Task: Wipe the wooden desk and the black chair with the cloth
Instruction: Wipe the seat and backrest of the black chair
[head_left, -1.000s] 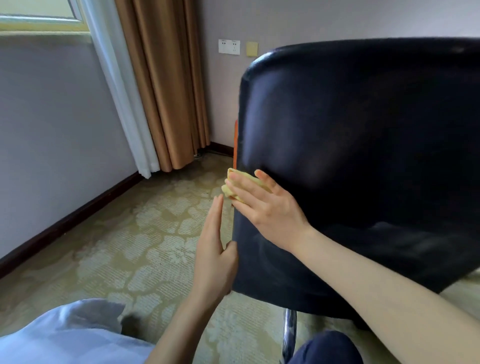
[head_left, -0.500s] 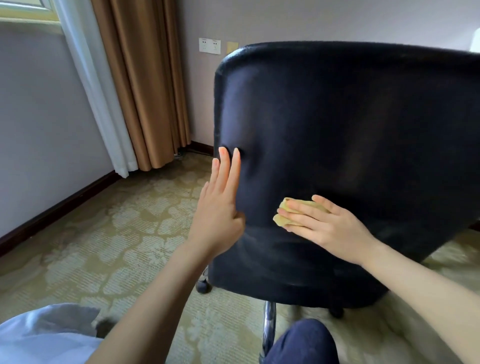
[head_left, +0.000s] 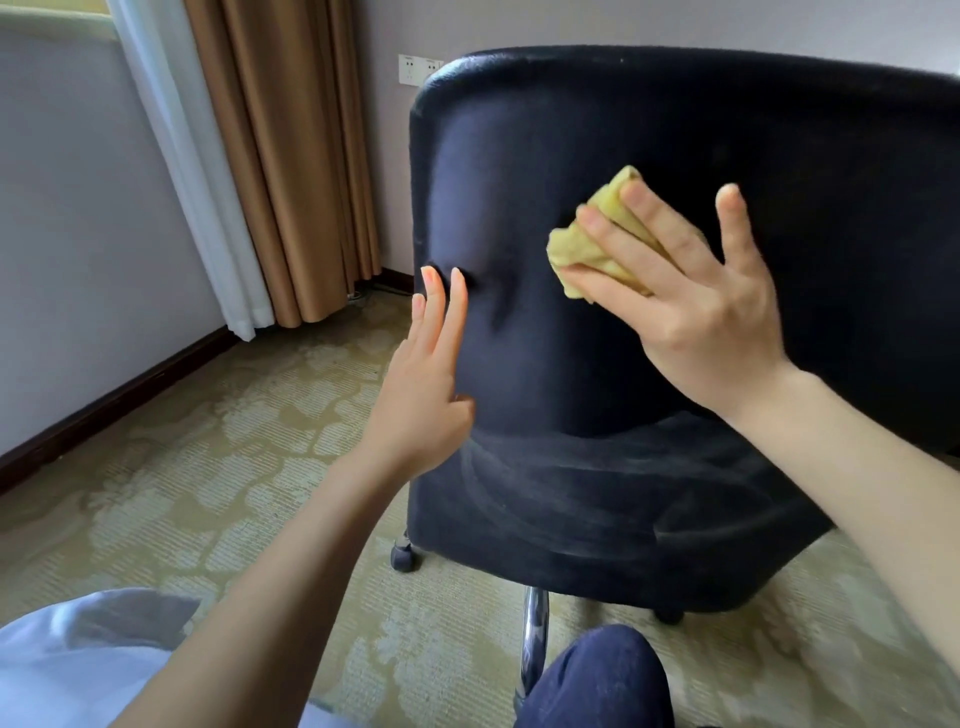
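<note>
The black chair (head_left: 649, 493) fills the middle and right of the view, its padded back turned toward me, with wipe streaks low on it. My right hand (head_left: 696, 306) presses a crumpled yellow cloth (head_left: 587, 244) flat against the upper middle of the back, fingers spread and straight. Against the chair's left edge rests my left hand (head_left: 426, 379), fingers straight, denting the padding with the fingertips. The wooden desk is out of view.
Patterned green carpet (head_left: 197, 493) lies to the left. Brown curtains (head_left: 291, 156) and a white sheer hang at the back left beside a wall socket (head_left: 415, 70). The chair's chrome leg (head_left: 532, 639) and a caster (head_left: 402, 556) stand near my knee (head_left: 597, 680).
My right hand slid the cloth up and to the right across the chair back. The left hand stayed on the left edge.
</note>
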